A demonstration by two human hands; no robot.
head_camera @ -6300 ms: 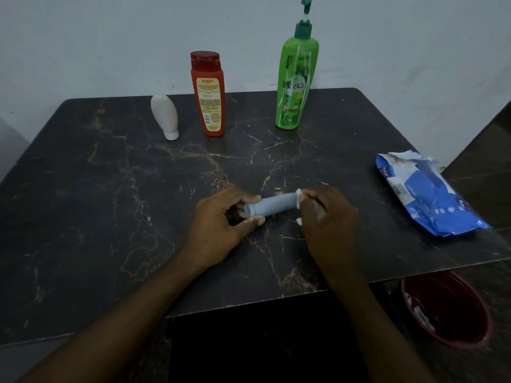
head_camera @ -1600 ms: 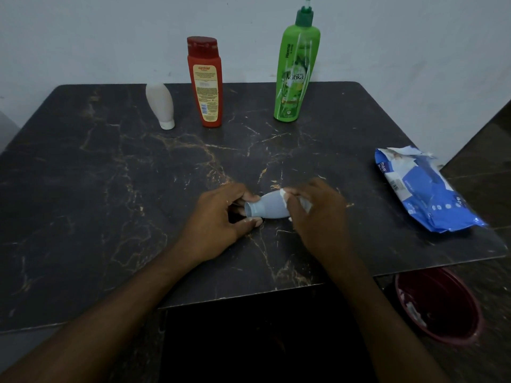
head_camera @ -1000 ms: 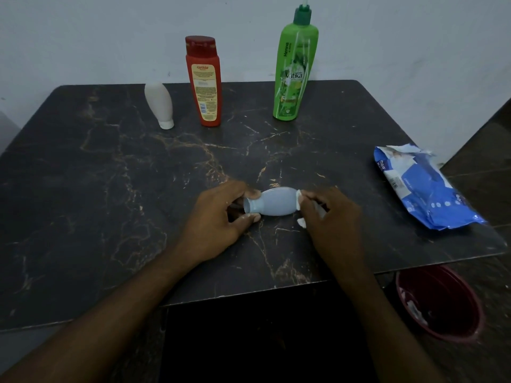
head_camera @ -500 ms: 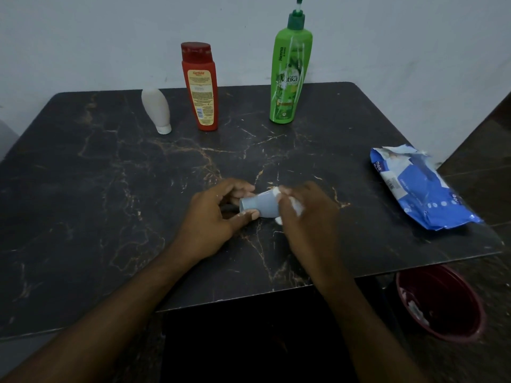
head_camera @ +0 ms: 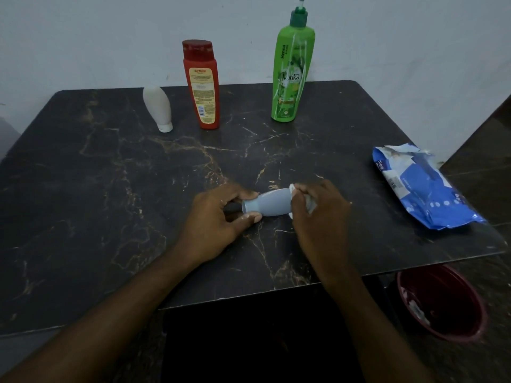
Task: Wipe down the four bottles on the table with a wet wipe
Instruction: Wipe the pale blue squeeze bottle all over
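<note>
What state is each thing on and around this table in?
grey bottle, on its side, held.
wet wipe, pressed on the grey bottle.
left hand, grips bottle's narrow end.
right hand, holds the wipe.
white bottle, standing on its cap.
red bottle, upright, capped.
green bottle, upright.
wipes pack, lying flat.
bin, on the floor, scraps inside.

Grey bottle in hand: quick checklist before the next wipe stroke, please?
1. Hold: left hand grips the cap end of the small grey plastic bottle, lying sideways: ok.
2. Wipe: right hand holds the white wet wipe against its wide end: ok.
3. Underside wiped: cannot tell.
4. Small white tube bottle, red flip-top bottle and green pump bottle standing at the back: ok.
5. Blue wipes packet on the dark marble table, right side: ok.
</note>
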